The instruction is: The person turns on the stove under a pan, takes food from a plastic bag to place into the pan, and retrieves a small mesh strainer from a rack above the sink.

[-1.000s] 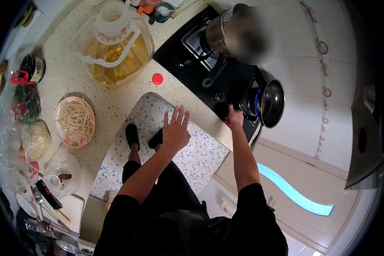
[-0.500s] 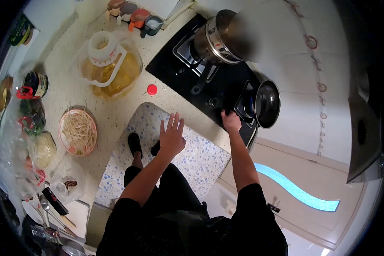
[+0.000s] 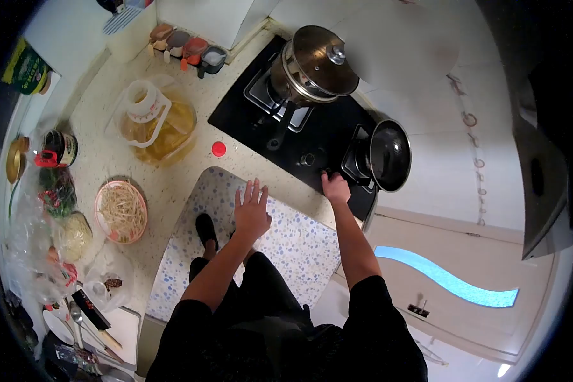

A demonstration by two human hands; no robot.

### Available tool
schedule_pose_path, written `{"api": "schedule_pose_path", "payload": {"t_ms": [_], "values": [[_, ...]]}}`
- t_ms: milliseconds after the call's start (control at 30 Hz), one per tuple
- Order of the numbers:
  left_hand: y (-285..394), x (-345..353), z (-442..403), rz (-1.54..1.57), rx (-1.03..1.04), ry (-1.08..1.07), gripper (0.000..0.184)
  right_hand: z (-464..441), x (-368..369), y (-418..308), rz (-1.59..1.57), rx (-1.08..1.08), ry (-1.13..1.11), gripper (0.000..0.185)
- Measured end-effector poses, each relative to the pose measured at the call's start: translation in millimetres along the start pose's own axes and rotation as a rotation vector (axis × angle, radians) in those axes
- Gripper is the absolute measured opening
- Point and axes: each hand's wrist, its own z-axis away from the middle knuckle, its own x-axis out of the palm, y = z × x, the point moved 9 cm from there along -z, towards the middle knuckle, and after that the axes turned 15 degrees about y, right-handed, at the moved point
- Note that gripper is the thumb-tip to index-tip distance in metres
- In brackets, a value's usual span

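My right hand [image 3: 336, 188] is closed at the front edge of the black gas stove [image 3: 286, 149], its fingers round a stove knob that they mostly hide. Just beyond it, a black frying pan [image 3: 389, 156] sits on the right burner. A second stove knob [image 3: 307, 159] shows to the left of that hand. My left hand [image 3: 253, 213] is open with fingers spread, holding nothing, near the counter's front edge and above the speckled floor mat [image 3: 299, 248]. A red cap [image 3: 219, 149] lies on the counter beyond my left fingertips.
A lidded pot [image 3: 309, 70] stands on the left burner. On the counter are a large oil jug [image 3: 162, 127], a plate of bean sprouts [image 3: 122, 210], seasoning boxes [image 3: 194, 49], a dark-labelled jar [image 3: 60, 148] and plastic bags [image 3: 28, 235]. A cleaver [image 3: 90, 309] lies on a white board [image 3: 130, 331].
The head view has shifted, bringing the pot lid fully into sight. My right hand stays on the knob; my left stays open. A blue glow by the frying pan's base no longer shows.
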Motion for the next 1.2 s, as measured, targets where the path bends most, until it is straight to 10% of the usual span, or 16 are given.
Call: {"api": "schedule_pose_path", "payload": {"t_ms": [233,433,700,867,1200], "values": [[-6,-17,2,0.121,-0.022,0.054,0.077,28,-13,1,-0.135,0.120,0.008,0.053],[-39,-58,62,0.257,-0.143,0.179,0.074,132,-12,-40,-0.366,-0.211,-0.025,0.035],[-116,-111,233,0.598,-0.904,0.094,0.055,295,58,-98,-0.535,-0.655,-0.544,0.035],[-159,-121,351,0.703,-1.168,0.696,0.048,377,40,-143,-0.475,-0.997,-0.861,0.035],[-232,-237,486,0.380,-1.259,1.282,0.053,491,-71,-266,-0.837,-1.482,-0.504,0.019]]}}
